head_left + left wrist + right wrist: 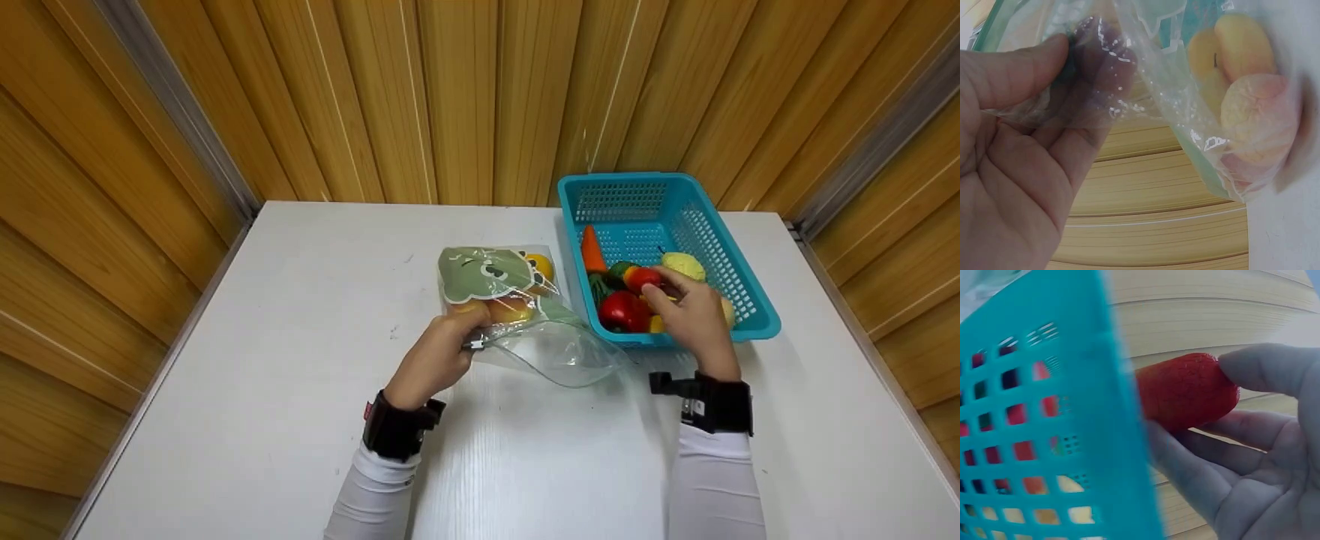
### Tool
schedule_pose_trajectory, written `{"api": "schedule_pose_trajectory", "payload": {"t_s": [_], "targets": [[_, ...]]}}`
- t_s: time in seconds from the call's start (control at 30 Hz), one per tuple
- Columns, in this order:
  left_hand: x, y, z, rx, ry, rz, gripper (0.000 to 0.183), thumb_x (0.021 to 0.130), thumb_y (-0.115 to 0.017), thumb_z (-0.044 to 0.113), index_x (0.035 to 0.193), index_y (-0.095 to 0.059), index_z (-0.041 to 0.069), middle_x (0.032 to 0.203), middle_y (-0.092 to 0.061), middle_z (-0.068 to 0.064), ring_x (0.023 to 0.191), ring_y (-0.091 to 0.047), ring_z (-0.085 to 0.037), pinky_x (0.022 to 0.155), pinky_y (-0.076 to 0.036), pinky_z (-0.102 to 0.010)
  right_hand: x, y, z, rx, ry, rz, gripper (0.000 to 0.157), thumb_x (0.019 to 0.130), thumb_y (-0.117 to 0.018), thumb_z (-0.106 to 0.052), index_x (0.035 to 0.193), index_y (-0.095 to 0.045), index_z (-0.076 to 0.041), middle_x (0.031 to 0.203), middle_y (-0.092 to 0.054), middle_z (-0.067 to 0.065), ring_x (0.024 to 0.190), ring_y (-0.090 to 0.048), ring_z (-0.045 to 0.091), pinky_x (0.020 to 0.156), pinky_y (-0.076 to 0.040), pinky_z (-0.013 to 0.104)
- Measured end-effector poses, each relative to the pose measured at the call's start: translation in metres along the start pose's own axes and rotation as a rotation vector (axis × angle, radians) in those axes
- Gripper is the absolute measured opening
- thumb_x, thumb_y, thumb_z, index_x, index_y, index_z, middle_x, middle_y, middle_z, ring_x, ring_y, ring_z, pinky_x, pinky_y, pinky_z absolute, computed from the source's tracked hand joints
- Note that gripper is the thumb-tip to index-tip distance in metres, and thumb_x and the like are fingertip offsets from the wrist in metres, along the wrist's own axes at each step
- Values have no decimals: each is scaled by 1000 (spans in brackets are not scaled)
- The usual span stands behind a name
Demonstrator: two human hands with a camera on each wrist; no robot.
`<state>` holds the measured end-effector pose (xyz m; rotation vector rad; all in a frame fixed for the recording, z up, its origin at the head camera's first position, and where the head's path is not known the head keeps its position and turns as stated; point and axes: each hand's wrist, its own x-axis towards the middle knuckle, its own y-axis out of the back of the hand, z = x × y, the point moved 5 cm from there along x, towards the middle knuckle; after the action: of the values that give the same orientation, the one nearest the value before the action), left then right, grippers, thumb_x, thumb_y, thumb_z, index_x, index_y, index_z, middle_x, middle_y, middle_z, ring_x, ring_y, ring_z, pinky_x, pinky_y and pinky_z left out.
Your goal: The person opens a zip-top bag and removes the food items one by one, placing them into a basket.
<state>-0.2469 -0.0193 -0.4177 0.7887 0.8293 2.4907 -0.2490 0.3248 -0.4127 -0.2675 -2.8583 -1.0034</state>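
Pinching a red-and-yellow fruit (643, 279) between thumb and bent fingers, a person's right hand (697, 319) holds it over the near end of a blue basket (622, 202). To its left, the left hand (435, 360) grips the edge of a clear plastic bag (562, 356) with a green printed face, yellow fruit (1244, 48) inside. An orange carrot (592, 251) leans in the basket, on a white table (322, 300) before wood-look panels (450, 97).

Looks like glossy, crinkled plastic on the bag (556, 311), smooth plastic on the basket (739, 277), and grained wood on the wall (456, 97).
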Motion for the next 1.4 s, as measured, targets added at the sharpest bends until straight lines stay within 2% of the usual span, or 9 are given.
{"api": "schedule_pose_trajectory", "payload": {"t_s": [0.1, 0.17, 0.67, 0.77, 0.87, 1.0, 1.13, 1.27, 1.4], "targets": [[0, 0, 0, 4, -1, -1, 38, 75, -54, -25, 92, -63, 8, 90, -62, 1, 83, -56, -14, 76, -51, -33, 4, -7, 4, -35, 1, -19, 57, 105, -58, -34, 146, -52, 6, 137, -60, 30, 123, -61, 44, 99, -52, 49], [1, -1, 1, 0, -2, -3, 38, 75, -54, -25, 92, -63, 7, 92, -62, 1, 85, -57, -14, 78, -52, -34, 6, -10, 7, -51, 3, -22, 56, 106, -57, -32, 146, -51, 7, 137, -59, 31, 123, -61, 45, 99, -51, 54], [1, -1, 1, -18, 7, -11, 39, 73, -52, -26, 92, -63, 7, 89, -61, 0, 83, -57, -16, 77, -53, -37, 0, -9, -4, -43, 48, -18, 44, 105, -59, -22, 138, -59, 7, 137, -62, 27, 125, -60, 41, 101, -50, 53], [1, -1, 1, -14, 7, -11, 39, 73, -52, -26, 92, -63, 6, 90, -61, 0, 84, -57, -16, 78, -53, -37, -4, -8, -15, -39, 80, -20, 41, 105, -60, -22, 135, -62, 5, 134, -65, 24, 121, -63, 38, 98, -52, 48], [1, 0, 2, -5, 4, -6, 39, 74, -52, -26, 92, -63, 6, 91, -61, 0, 85, -57, -15, 79, -53, -36, -10, -6, -29, -19, 128, -18, 36, 104, -61, -20, 132, -66, 2, 129, -69, 20, 117, -65, 32, 94, -55, 32], [1, 0, 2, 2, -2, 2, 39, 75, -52, -26, 93, -63, 6, 91, -62, -1, 85, -57, -15, 79, -53, -36, -21, -5, -49, 49, 221, -29, 28, 101, -65, -11, 125, -71, 1, 121, -72, 18, 109, -66, 15, 86, -51, 11], [0, 1, 2, -2, 4, 4, 40, 74, -51, -26, 94, -63, 6, 89, -63, -1, 84, -57, -16, 78, -53, -37, -32, -9, -68, 101, 349, -94, 23, 97, -68, -3, 118, -74, -1, 114, -75, 14, 102, -66, 2, 85, -52, 13], [0, 1, 2, -3, 9, 11, 39, 74, -52, -26, 94, -63, 6, 89, -64, -1, 84, -57, -16, 77, -53, -37, -41, -17, -81, 125, 493, -227, 23, 94, -69, 3, 116, -75, -2, 110, -76, 10, 101, -68, 7, 86, -55, 18], [0, 1, 2, -1, 8, 23, 40, 73, -52, -26, 94, -62, 6, 87, -64, -1, 82, -57, -15, 75, -53, -36, -48, -29, -87, 117, 599, -424, 25, 95, -67, 4, 118, -75, -3, 113, -76, 10, 104, -69, 13, 90, -54, 19]]}}
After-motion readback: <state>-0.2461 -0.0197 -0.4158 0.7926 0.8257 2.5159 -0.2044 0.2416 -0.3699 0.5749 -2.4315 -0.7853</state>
